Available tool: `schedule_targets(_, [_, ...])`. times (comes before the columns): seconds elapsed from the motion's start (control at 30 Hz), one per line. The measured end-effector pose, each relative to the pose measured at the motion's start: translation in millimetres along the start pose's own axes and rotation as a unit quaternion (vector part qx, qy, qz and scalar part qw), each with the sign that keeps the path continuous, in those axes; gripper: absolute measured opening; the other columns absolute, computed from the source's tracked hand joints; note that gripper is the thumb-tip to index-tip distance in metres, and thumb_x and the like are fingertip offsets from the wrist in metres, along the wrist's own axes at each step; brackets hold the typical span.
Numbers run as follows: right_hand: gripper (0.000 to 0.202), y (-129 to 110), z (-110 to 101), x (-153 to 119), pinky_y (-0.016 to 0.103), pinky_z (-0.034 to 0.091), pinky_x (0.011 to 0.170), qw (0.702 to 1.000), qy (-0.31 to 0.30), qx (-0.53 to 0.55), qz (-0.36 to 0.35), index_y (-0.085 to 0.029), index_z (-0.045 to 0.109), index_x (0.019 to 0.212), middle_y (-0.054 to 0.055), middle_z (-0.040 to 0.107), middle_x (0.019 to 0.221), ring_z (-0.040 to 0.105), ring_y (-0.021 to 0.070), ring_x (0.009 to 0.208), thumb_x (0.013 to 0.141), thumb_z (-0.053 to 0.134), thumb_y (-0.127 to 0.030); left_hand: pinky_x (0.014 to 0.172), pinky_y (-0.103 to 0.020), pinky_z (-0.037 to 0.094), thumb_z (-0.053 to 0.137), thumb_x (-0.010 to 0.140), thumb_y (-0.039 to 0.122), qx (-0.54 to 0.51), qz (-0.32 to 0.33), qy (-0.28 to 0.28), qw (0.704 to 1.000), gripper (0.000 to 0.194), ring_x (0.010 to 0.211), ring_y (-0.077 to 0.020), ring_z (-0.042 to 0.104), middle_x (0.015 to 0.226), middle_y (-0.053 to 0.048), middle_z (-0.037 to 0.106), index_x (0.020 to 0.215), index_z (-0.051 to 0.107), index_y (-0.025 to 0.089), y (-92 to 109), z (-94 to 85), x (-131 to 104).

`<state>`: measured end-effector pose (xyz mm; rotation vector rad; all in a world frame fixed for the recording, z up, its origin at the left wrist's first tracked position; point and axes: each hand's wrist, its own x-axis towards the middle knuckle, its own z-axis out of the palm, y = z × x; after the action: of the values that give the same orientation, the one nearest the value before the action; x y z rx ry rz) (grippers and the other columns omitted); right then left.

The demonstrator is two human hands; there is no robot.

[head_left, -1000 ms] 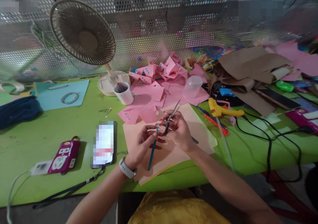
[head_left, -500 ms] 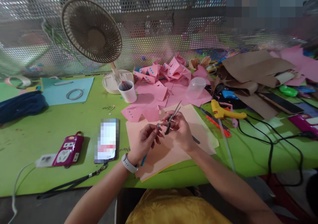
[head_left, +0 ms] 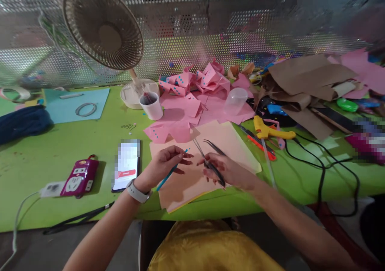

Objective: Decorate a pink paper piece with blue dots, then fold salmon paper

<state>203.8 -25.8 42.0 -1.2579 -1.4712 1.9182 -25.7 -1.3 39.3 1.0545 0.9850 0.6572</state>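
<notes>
My left hand (head_left: 168,162) pinches a narrow blue paper strip (head_left: 167,177) between thumb and finger, its lower end slanting down toward me. Tiny blue bits (head_left: 189,149) show by the strip's upper tip. In my right hand (head_left: 224,168) are scissors (head_left: 214,170) with dark handles, their thin blades pointing up and away. Both hands are held apart over a stack of peach paper sheets (head_left: 192,191). Dark pointed tweezers (head_left: 214,147) lie on the sheets just beyond my right hand. Farther back sits a folded pink paper piece (head_left: 177,132) with blue dots.
A phone (head_left: 126,164) and a magenta power block (head_left: 80,176) lie left. Behind stand a fan (head_left: 104,28), a white cup (head_left: 152,107) and a clear cup (head_left: 236,101). A yellow glue gun (head_left: 270,131), trailing cables and brown paper (head_left: 309,78) occupy the right.
My hands have moved apart, the left one leftward with the blue strip now in its fingers. The scissors have turned in my right hand, and the tweezers show more fully on the sheets.
</notes>
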Motion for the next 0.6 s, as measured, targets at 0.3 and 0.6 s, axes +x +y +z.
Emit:
schedule_targets(0.3, [0.052,11,-2,-3,0.017,0.033,0.037,0.996,-0.061,0.001,0.067,-0.017,0.056,0.103,-0.003,0.055,0.071,0.05,0.0083,0.056,0.078,0.069,-0.061,0.072,-0.026,0.058,0.073,0.085,0.037,-0.104,-0.026,-0.032,0.994,0.028,0.104,-0.0227,0.071,0.119,-0.014,0.07,0.089,0.056,0.016,-25,-10.7,10])
schedule_targets(0.6, [0.042,25,-4,6,0.022,0.042,0.055,0.995,-0.078,0.033,0.054,-0.018,0.06,0.096,-0.002,0.057,0.076,0.052,0.0096,0.064,0.076,0.076,-0.052,0.084,-0.033,0.059,0.073,0.086,0.034,-0.126,0.002,-0.042,0.991,0.024,0.094,-0.0207,0.073,0.097,-0.01,0.073,0.085,0.057,0.015,-30,-8.7,12])
